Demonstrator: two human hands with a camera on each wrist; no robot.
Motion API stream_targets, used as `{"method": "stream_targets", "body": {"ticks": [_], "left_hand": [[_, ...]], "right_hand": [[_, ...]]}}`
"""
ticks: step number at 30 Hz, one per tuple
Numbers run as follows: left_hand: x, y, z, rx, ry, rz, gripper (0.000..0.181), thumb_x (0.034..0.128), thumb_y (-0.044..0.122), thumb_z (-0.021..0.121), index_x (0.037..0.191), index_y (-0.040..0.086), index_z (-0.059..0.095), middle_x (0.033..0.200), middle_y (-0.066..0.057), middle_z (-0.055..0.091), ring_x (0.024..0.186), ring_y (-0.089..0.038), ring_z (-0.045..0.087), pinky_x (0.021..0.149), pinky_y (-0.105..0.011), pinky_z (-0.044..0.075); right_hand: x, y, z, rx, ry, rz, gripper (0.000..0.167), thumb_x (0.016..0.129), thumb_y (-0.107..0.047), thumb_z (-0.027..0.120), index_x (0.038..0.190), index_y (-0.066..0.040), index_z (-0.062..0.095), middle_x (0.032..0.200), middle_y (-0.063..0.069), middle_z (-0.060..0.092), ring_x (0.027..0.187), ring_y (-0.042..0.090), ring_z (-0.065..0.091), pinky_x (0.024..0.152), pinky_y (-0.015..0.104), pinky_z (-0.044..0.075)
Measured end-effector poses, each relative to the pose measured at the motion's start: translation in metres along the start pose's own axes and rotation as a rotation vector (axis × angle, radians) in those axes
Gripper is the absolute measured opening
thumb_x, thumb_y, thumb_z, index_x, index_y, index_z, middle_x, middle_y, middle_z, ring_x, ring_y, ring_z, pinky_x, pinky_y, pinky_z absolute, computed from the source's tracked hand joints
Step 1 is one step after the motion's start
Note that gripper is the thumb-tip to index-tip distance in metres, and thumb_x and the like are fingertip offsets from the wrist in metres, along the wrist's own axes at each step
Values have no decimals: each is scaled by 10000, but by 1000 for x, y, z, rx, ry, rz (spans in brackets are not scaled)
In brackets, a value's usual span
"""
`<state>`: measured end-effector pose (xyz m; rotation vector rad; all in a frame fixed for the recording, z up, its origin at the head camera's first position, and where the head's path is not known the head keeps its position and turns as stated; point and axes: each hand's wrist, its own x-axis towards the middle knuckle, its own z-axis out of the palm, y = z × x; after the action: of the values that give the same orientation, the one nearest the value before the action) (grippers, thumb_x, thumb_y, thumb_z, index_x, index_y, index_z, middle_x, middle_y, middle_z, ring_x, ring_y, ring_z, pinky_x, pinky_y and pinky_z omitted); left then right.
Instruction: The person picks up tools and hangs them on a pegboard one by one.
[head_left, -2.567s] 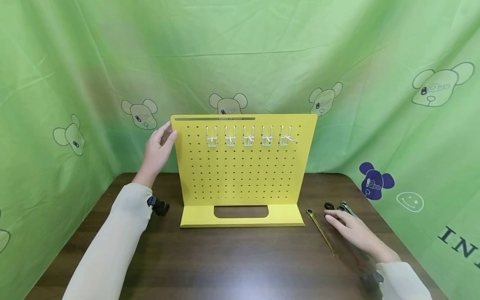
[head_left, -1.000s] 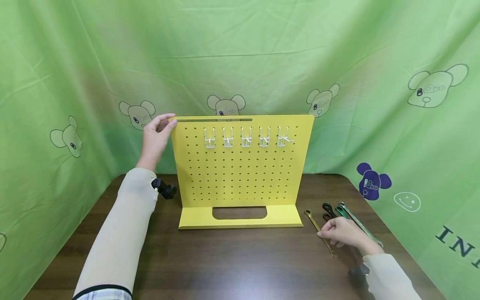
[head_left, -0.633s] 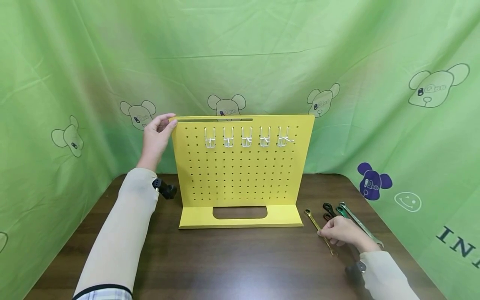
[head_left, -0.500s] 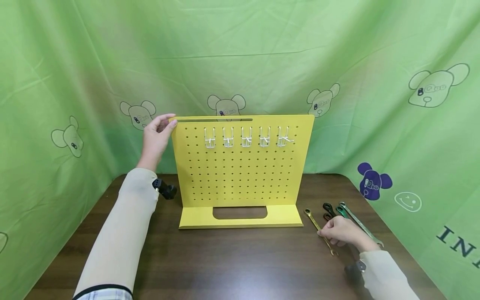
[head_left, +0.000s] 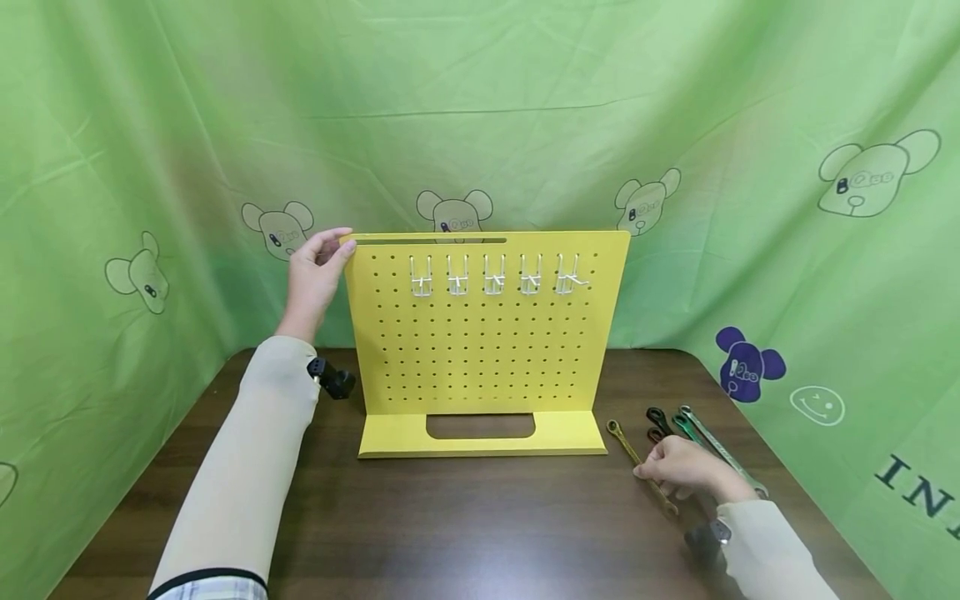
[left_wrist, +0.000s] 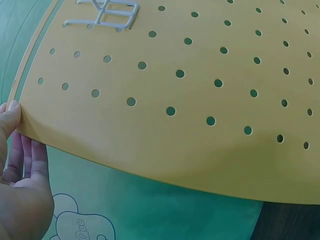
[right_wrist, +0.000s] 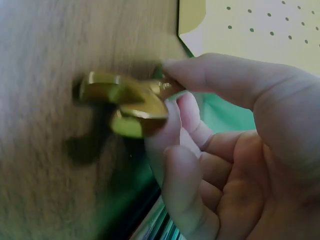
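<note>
A yellow pegboard [head_left: 480, 342] stands upright on the table, and my left hand [head_left: 312, 279] grips its upper left corner. In the left wrist view the thumb [left_wrist: 11, 117] lies on the board's front, with other fingers behind the edge. To the right of the board, my right hand [head_left: 686, 467] pinches a gold combination wrench [head_left: 624, 438] around the middle of its shaft. The right wrist view shows the wrench's open end [right_wrist: 137, 107], somewhat blurred, close over the wood. Several white wire hooks [head_left: 494, 277] hang in a row across the upper board, bearing nothing.
Beside my right hand lie more wrenches: a silver one [head_left: 720, 446], a green one [head_left: 682, 423] and dark ones [head_left: 656, 419], partly hidden by the hand. A brown wooden table [head_left: 450, 525] carries everything. Green printed cloth [head_left: 480, 108] encloses the back and sides.
My left hand has risen onto the board's corner. My right hand has come from above the other wrenches to the gold wrench and pinched it; the wrench has just shifted slightly.
</note>
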<state>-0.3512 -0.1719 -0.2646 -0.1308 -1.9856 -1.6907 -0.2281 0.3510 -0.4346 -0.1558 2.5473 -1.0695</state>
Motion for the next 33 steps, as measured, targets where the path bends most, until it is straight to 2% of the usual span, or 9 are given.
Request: {"method": "stream_targets", "body": {"ticks": [3,7,11,18,21,33], "left_hand": [[-1,0,-1,-3,2,9,305,961,252,703,1237,122,696,1058,15,591,980,-109,521,853,-242,461],[-1,-1,0,-5,1,15,303,962,251,702,1236,121,697,1050,16,590,974,-109,522,844,-236,459],[-1,-1,0,-1,-4,0,316,963,268,698,1246,129,692,1060,14,587,980,-111,523,852,-240,462],[-1,0,0,-9,-6,-21,325,962,283,697,1255,143,685,1069,11,573,986,-114,517,871,-253,468],[-2,1,-1,-4,-10,-18,331,963,289,695,1260,146,684,1075,9,576,989,-116,519,874,-254,469],[-2,-1,-1,-17,-9,-14,326,962,275,697,1259,142,685,1048,14,571,968,-117,519,853,-237,468]], "right_hand": [[1,1,1,43,-5,-18,325,933,-98,659,667,-121,473,563,-55,380,503,86,342,460,204,298],[0,3,1,53,40,-31,175,934,-88,664,817,-28,550,633,-4,455,536,127,426,475,235,380],[-3,6,1,63,67,-55,157,951,-105,657,892,-12,545,680,16,472,559,155,464,494,279,457],[-5,3,-5,224,-4,-110,169,999,-112,602,979,10,486,700,-4,435,527,102,381,481,208,379],[-5,-3,-6,256,-19,-134,185,1009,-112,589,1007,27,466,703,-5,424,526,102,373,483,207,368],[10,-25,7,189,20,-195,177,1002,-134,621,1043,-10,502,764,66,513,601,163,502,500,268,493]]}}
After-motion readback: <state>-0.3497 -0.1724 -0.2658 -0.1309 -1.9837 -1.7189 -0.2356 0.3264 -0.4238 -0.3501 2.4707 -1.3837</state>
